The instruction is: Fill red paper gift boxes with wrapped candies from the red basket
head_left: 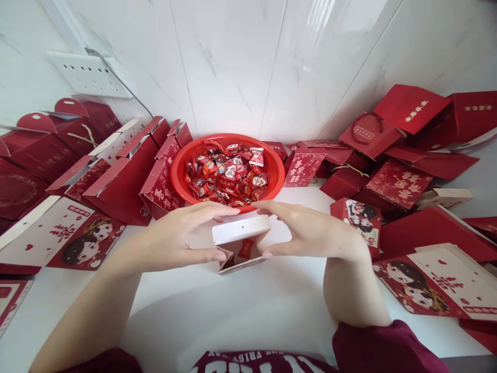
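A small open gift box [243, 264] stands on the white table in front of me, its white lid flap [241, 230] raised. Inside it lies a red-wrapped candy [246, 248]. My left hand [186, 235] curves around the box's left side, thumb at the front left corner and fingers by the flap. On the right side, my right hand [306, 228] holds the box with its thumb at the front edge and fingers beyond the flap. Just behind stands a red plastic basket [178, 178] with a heap of wrapped candies [229, 173].
Red gift boxes [116, 181] line the left side, with a printed box [62, 233] nearer me. More red boxes [399, 181] are piled on the right, and another printed box [438, 282] lies there. Behind is a tiled wall with a socket strip [89, 75] and cable.
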Motion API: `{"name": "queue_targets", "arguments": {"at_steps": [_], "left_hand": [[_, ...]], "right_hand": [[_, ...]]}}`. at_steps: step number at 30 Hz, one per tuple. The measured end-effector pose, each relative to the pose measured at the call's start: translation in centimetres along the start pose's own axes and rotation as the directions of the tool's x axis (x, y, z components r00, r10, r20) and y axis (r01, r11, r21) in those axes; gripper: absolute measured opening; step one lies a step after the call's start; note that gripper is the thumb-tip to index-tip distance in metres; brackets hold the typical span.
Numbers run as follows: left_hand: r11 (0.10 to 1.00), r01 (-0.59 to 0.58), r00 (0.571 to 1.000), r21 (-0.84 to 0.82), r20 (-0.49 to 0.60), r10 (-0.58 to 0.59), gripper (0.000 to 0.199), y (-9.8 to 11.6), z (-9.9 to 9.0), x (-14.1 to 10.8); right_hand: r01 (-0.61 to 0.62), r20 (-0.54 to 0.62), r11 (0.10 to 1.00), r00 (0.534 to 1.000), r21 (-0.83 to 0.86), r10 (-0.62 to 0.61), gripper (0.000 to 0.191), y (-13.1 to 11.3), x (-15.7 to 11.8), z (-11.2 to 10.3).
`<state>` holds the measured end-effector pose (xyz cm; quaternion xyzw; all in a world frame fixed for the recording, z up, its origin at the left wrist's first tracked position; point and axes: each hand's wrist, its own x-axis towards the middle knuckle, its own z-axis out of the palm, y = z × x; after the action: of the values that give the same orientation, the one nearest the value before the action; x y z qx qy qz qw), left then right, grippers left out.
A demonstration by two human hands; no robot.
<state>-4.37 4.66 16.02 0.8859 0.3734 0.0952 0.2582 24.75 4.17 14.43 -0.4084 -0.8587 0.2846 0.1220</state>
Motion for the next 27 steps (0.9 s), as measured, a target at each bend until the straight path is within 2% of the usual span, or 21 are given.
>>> {"name": "queue_targets", "arguments": {"at_steps": [2, 4, 7, 9, 12, 15, 20, 25, 27], "left_hand": [[1.000, 0.026, 0.998, 0.013, 0.054, -0.027, 0.081, 0.2, 0.1, 0.0], [1.000, 0.022, 0.992, 0.014, 0.122, -0.023, 0.091, 0.2, 0.3, 0.1], [0.999, 0.030, 0.977, -0.011, 0.209, -0.027, 0.090, -0.2, 0.6, 0.1], [0.997, 0.081, 0.974, -0.003, 0.213, -0.079, 0.082, -0.6, 0.6, 0.1], [0.985, 0.168, 0.975, 0.038, 0.138, -0.172, 0.063, -1.2, 0.4, 0.1], [0.980, 0.195, 0.979, 0.031, 0.045, -0.197, 0.047, -1.4, 0.3, 0.4], [0.985, 0.167, 0.985, 0.048, -0.063, -0.163, 0.025, -1.0, 0.7, 0.8], [0.983, 0.141, 0.961, 0.120, -0.253, -0.107, 0.019, -0.6, 1.3, 0.4], [0.987, 0.132, 0.967, 0.094, -0.229, -0.107, 0.021, -0.5, 1.4, 0.3]], "right_hand": [[-0.008, 0.054, 1.000, 0.998, -0.007, 0.009, 0.080, 0.0, 0.2, 0.3], [-0.001, 0.083, 1.000, 0.997, -0.017, 0.002, 0.074, -0.2, 0.3, 0.5], [0.008, 0.104, 1.000, 0.994, 0.007, -0.008, 0.056, -0.3, 0.5, 0.5], [-0.020, 0.113, 1.000, 0.993, 0.019, 0.018, 0.047, -0.1, 0.7, 0.5], [-0.053, 0.092, 0.998, 0.994, 0.015, 0.052, 0.043, 0.3, 1.2, 0.4], [-0.032, 0.041, 0.999, 0.999, 0.022, 0.031, 0.039, 0.4, 1.6, 0.2], [0.086, -0.054, 0.996, 0.995, 0.037, -0.084, 0.003, -0.1, 1.7, 0.1], [0.225, -0.106, 0.974, 0.970, 0.033, -0.221, 0.014, -0.7, 1.4, 0.1], [0.235, -0.126, 0.971, 0.965, 0.029, -0.230, 0.016, -0.7, 1.3, 0.1]]}}
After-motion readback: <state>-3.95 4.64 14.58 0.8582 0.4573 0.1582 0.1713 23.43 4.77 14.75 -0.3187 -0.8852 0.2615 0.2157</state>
